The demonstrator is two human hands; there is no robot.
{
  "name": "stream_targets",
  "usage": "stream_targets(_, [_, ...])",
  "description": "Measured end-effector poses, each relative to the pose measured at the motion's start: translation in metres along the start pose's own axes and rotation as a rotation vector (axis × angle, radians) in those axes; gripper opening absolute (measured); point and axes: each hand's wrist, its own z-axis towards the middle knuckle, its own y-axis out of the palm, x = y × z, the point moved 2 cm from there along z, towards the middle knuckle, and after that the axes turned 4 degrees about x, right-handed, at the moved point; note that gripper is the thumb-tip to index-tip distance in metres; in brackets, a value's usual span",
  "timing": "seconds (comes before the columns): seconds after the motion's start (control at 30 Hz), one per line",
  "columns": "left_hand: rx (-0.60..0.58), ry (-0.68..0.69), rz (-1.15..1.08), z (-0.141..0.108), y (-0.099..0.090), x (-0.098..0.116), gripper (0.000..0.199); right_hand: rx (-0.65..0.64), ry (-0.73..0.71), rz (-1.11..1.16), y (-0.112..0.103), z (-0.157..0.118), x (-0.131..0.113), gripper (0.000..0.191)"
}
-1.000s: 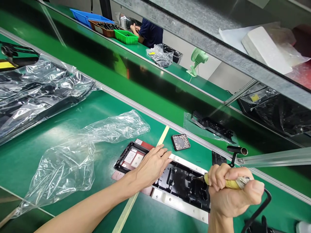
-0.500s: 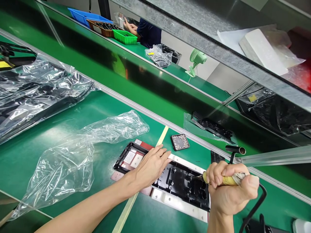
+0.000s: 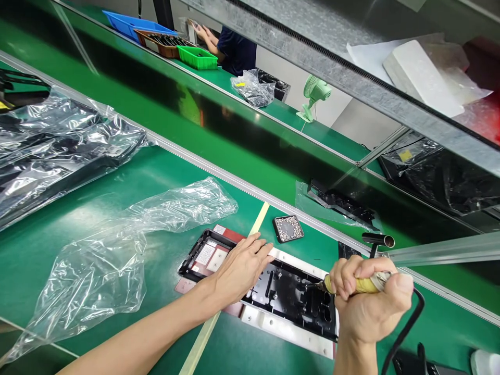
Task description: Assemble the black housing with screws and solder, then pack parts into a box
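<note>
My right hand (image 3: 371, 307) is closed round the yellow handle of a soldering iron (image 3: 363, 284), its black cable hanging down on the right. The metal tip points left and meets the inside of a black plastic housing (image 3: 287, 286); whether it touches a particular post is too small to tell. Spread flat, my left hand (image 3: 242, 265) lies across the housing's middle, fingers stretched out. The housing rests in a white fixture (image 3: 285, 332) on a reddish base plate. Its left end is an open frame showing labels below.
A small black tray (image 3: 288, 228) of tiny metal parts sits behind the housing. Left lie a clear plastic bag (image 3: 105, 265) and bagged black parts (image 3: 66, 140). A metal tube holder (image 3: 378, 240) stands by my right hand. Beyond the rail, a person (image 3: 236, 49) works near bins.
The view has shifted very slightly. Both hands keep their places on the housing and the soldering iron, with the iron's tip still inside the housing.
</note>
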Motion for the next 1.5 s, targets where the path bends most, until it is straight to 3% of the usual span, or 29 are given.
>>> stream_targets(1.13, [0.062,-0.002,0.063,-0.004,0.01,-0.003,0.045,0.011,0.026,-0.049,0.003,0.003,0.0,0.04])
stream_targets(1.5, [0.071,-0.008,0.047,-0.004,0.007,-0.003,0.046,-0.108,0.019,0.067,-0.004,0.002,-0.013,0.045])
